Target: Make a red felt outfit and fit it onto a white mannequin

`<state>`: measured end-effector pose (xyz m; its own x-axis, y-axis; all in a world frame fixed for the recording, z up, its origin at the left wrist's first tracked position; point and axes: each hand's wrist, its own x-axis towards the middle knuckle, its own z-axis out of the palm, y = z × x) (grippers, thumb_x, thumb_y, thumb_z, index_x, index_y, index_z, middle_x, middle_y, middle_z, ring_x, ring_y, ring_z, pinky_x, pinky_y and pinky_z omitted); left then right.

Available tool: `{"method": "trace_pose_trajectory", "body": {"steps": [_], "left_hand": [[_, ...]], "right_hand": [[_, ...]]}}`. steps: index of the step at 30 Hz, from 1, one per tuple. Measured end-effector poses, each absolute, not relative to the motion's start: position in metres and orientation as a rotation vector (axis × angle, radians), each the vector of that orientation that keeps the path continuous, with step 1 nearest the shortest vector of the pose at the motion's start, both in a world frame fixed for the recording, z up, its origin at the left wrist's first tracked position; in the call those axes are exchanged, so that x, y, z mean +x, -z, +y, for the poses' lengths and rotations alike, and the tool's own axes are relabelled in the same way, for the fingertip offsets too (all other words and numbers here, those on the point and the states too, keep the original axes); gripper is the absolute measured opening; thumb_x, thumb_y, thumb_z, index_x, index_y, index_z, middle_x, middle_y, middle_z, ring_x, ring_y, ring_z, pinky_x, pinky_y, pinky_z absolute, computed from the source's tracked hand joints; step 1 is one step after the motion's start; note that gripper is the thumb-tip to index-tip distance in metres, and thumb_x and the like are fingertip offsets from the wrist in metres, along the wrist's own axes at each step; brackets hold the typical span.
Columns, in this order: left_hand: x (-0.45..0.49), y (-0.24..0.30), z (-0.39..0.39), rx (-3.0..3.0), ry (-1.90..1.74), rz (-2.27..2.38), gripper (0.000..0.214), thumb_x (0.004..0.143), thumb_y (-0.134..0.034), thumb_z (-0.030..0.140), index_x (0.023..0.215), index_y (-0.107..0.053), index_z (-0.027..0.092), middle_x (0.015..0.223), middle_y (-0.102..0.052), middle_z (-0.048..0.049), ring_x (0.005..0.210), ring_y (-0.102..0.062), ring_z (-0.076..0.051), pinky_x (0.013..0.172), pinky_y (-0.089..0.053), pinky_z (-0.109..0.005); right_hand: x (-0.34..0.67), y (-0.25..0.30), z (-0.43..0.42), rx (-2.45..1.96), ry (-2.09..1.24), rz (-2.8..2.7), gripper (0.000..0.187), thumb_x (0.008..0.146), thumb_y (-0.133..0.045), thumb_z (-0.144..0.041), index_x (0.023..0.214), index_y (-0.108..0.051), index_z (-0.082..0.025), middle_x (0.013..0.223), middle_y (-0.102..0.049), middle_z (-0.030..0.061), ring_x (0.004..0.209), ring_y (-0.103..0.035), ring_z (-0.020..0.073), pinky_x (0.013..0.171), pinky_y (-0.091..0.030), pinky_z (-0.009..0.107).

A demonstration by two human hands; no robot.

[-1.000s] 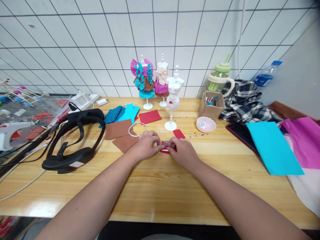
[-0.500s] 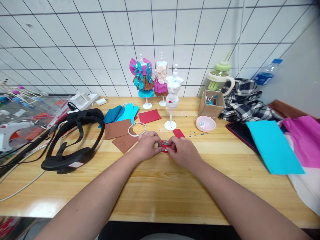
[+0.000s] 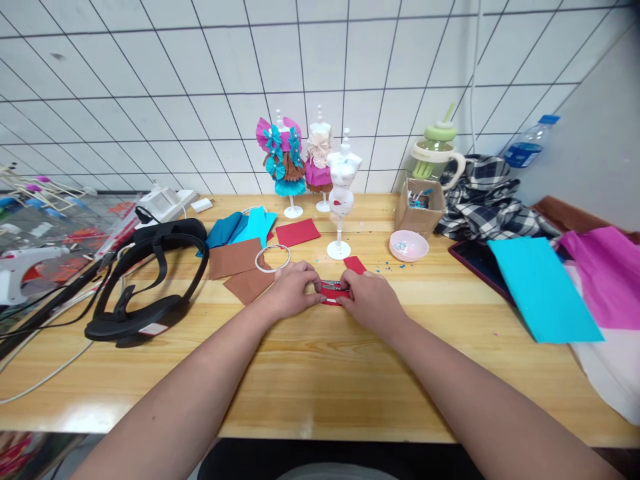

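Both hands met at the table's middle over a small red piece (image 3: 334,294) lying flat on the wooden table (image 3: 320,373). Left hand (image 3: 291,291) had its fingers curled down on the piece's left end, right hand (image 3: 369,301) on its right end w/ thumb and forefinger pinched close above it. A small metallic bit showed between the fingertips — too small to tell what it was, or which hand had it. Grip on the red piece itself: pressed and pinched at both ends, fingers nearly closed.

The red piece's long axis ran left-right, roughly parallel to the near table edge; most of it hid under the fingers.

Around it: another small red scrap (image 3: 355,264) just beyond the right hand, and the bare white mannequin (image 3: 342,193) standing upright just beyond that. A thin ring (image 3: 273,258) lay on brown sheets (image 3: 240,267) near the left hand, far-left of it. Further back, a red sheet (image 3: 298,233), blue fabric (image 3: 240,228) and two dressed mannequins (image 3: 300,160). Pink bowl (image 3: 409,245) and cardboard box (image 3: 420,207) sat far-right, apart from the hands. Black headset (image 3: 150,280) well to the left; cyan sheet (image 3: 543,287) well to the right. Nothing stood between the hands and the piece.
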<state>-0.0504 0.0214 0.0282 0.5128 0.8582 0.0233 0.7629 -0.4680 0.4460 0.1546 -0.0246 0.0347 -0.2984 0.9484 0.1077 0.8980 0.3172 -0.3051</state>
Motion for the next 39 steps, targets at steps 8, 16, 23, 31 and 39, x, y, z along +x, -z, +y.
{"method": "trace_pose_trajectory", "body": {"steps": [8, 16, 23, 31, 39], "left_hand": [[-0.052, -0.03, 0.021, 2.401, -0.344, 1.353, 0.024, 0.073, -0.072, 0.045, 0.082, -0.067, 0.024, 0.098, -0.06, -0.0022, 0.1, -0.053, -0.025, 0.086, -0.036, -0.039], [-0.065, -0.046, 0.025, 2.448, -0.429, 1.37, 0.023, 0.076, -0.068, 0.043, 0.087, -0.069, 0.023, 0.097, -0.064, -0.0037, 0.099, -0.056, -0.023, 0.089, -0.039, -0.036], [-0.116, -0.06, 0.045, 2.552, -0.176, 1.978, 0.023, 0.082, -0.054, 0.029, 0.1, -0.069, 0.028, 0.113, -0.064, -0.008, 0.11, -0.053, -0.033, 0.083, -0.04, -0.043], [-0.119, -0.055, 0.056, 2.52, -0.07, 1.986, 0.022, 0.089, -0.045, 0.035, 0.088, -0.063, 0.023, 0.099, -0.069, -0.0089, 0.1, -0.06, -0.033, 0.074, -0.042, -0.04], [-0.078, -0.068, 0.018, 2.484, -0.766, 1.414, 0.016, 0.095, -0.04, 0.032, 0.095, -0.051, 0.021, 0.089, -0.067, -0.0048, 0.085, -0.062, -0.02, 0.075, -0.046, -0.032]], "right_hand": [[0.18, -0.037, -0.021, -1.738, -0.361, -2.195, 0.02, 0.075, -0.071, -0.026, 0.089, -0.057, -0.023, 0.078, -0.064, -0.0006, 0.075, -0.055, 0.0182, 0.063, -0.03, 0.028], [0.18, -0.035, -0.028, -1.289, -0.363, -2.491, 0.024, 0.087, -0.054, -0.017, 0.091, -0.075, -0.027, 0.082, -0.066, 0.0039, 0.084, -0.055, 0.0193, 0.075, -0.037, 0.031], [0.186, -0.041, -0.025, -1.357, -0.395, -2.164, 0.02, 0.086, -0.056, -0.015, 0.096, -0.072, -0.023, 0.09, -0.07, 0.0028, 0.086, -0.057, 0.0183, 0.077, -0.04, 0.031], [0.186, -0.04, -0.023, -1.352, -0.334, -2.121, 0.016, 0.086, -0.057, -0.016, 0.089, -0.071, -0.023, 0.087, -0.069, 0.0035, 0.082, -0.056, 0.0191, 0.074, -0.04, 0.032], [0.173, -0.047, -0.038, -1.192, -0.575, -1.861, 0.049, 0.086, -0.061, -0.029, 0.132, -0.044, -0.024, 0.107, -0.07, 0.0052, 0.094, -0.065, 0.02, 0.082, -0.048, 0.034]]}}
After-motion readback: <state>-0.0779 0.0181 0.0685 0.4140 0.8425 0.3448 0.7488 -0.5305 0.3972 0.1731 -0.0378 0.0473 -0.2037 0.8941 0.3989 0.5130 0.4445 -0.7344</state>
